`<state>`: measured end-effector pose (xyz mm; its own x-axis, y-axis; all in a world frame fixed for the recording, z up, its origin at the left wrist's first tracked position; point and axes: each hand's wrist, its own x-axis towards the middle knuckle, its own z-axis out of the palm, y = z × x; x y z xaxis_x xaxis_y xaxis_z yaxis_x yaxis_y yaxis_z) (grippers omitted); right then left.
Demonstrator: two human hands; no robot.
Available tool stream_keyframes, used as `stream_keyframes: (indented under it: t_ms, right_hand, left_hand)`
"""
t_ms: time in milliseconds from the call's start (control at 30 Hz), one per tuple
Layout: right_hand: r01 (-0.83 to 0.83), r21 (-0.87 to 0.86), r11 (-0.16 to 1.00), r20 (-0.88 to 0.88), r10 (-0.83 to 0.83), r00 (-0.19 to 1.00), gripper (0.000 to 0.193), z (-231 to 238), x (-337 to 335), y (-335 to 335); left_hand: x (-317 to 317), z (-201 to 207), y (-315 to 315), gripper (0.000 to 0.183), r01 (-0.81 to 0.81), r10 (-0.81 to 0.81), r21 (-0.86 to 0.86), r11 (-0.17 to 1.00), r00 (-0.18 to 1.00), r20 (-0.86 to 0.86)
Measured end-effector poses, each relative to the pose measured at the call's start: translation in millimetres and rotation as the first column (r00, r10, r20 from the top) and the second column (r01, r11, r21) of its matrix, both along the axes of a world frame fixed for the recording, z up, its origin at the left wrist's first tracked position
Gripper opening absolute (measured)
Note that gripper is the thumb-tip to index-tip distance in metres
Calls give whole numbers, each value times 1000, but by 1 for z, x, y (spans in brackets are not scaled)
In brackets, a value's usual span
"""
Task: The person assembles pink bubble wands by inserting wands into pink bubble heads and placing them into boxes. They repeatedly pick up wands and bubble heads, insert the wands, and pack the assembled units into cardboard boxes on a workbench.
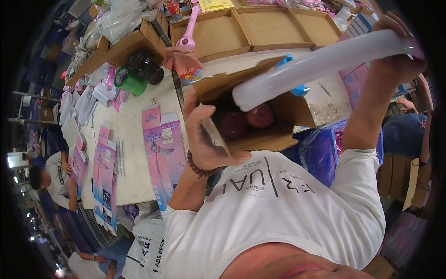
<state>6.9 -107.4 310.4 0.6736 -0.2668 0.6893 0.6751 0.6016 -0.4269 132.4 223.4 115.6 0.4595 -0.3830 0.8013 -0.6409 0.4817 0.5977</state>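
Observation:
My left hand, with a beaded bracelet at the wrist, grips the near left side of an open brown cardboard box. Inside the box lie two rounded, glossy pink parts; their lower portions are in shadow. Raised at the upper right, my right hand is closed around one end of a long, curved, whitish plastic piece. The other end of this piece hangs over the box's mouth, above the pink parts. Whether it touches them I cannot tell.
Printed pink and blue flat cartons lie on the white table. Green tape and black tape stand behind them. Farther back are a pink wand and a divided cardboard tray. A blue plastic bag is beside me; other people work around.

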Motion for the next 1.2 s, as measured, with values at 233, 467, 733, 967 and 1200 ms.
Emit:
stream_keyframes:
  t_ms: [233, 467, 733, 967, 1200]
  right_hand:
    - [208, -761, 614, -124, -452, 883, 90, -11, -33, -27]
    - [163, -793, -587, 274, -105, 956, 68, 47, -11, 20]
    - [154, -583, -798, 284, -23, 959, 25, -11, 25, 135]
    - [23, -700, -714, 145, -110, 983, 10, -46, 52, 129]
    - [250, -680, -689, 378, -38, 925, 11, -50, 51, 130]
  left_hand:
    - [1, -3, -5, 95, 34, -34, -13, 999, 999, 15]
    - [-4, -2, -8, 95, 31, -31, 5, 999, 999, -19]
    - [-13, 9, -20, 95, 76, -76, -3, 997, 997, -4]
    - [-8, 10, -24, 93, -17, 16, 30, 999, 999, 40]
    - [-11, 24, -24, 92, -172, 149, 127, 977, 973, 177]
